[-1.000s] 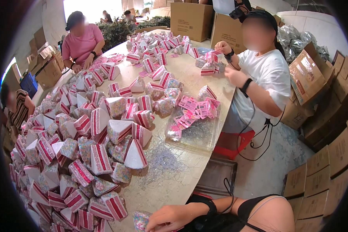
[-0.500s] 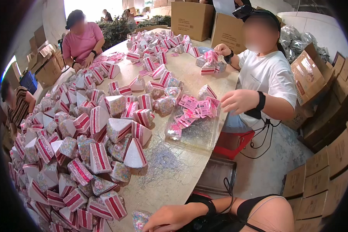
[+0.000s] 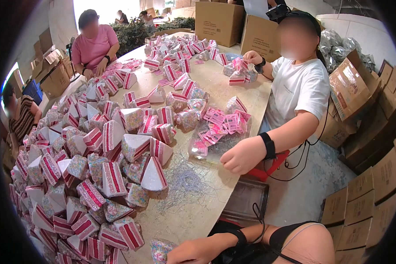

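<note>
My right hand [image 3: 192,251] comes in at the lower edge, its fingers curled down beside a decorative cake slice [image 3: 160,249] with pastel sprinkles. The fingertips are cut off by the picture's edge, so what they grip is hidden. My left hand is out of view. Left of my right hand lies a big heap of similar cake slices [image 3: 91,196] with pink and red layers. Beyond my hand, a tangle of thin silvery wires or threads [image 3: 187,182] lies on the table [image 3: 180,222].
Across the table's right side, a co-worker's hand [image 3: 244,155] is near a clear tray [image 3: 215,158] with pink tags [image 3: 222,121] and wires. Another person in pink [image 3: 94,46] works at the far left. Cartons [image 3: 361,215] are stacked at right; a dark tray [image 3: 248,198] stands beside the table.
My right hand has shifted slightly right, away from the cake slice's face. The co-worker's arm on the right has reached nearer, over the clear tray's near edge.
</note>
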The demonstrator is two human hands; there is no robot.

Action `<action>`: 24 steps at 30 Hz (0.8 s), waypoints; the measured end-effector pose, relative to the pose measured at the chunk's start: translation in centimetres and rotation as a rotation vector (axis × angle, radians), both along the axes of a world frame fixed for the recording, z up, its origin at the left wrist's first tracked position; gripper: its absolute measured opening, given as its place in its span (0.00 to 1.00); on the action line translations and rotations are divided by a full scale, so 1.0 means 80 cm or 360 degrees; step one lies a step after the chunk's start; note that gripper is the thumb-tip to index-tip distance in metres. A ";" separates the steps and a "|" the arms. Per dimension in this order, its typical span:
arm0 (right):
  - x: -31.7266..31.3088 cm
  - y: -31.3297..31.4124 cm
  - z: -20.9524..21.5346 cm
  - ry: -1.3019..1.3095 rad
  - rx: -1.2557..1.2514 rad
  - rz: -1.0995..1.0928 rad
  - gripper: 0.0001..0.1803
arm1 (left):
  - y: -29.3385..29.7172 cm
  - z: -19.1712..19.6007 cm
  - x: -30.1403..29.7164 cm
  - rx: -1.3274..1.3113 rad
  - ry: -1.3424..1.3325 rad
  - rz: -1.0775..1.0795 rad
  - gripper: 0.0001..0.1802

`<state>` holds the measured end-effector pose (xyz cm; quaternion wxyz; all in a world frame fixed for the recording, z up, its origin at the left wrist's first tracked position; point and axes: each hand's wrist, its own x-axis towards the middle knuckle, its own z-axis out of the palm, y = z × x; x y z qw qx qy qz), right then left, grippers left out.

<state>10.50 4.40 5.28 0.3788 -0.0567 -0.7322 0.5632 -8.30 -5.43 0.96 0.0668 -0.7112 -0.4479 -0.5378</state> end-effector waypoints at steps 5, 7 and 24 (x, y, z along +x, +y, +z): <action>-0.007 -0.001 -0.009 0.0069 0.0040 0.0051 0.09 | -0.002 0.001 0.000 -0.0059 -0.0089 -0.0091 0.10; -0.011 -0.005 -0.012 0.0081 0.0029 0.0085 0.09 | -0.004 -0.003 0.002 -0.0027 -0.0239 -0.0136 0.10; 0.007 -0.005 -0.028 0.0174 0.0081 0.0292 0.12 | -0.003 0.014 0.045 -0.0215 -0.0702 -0.0204 0.08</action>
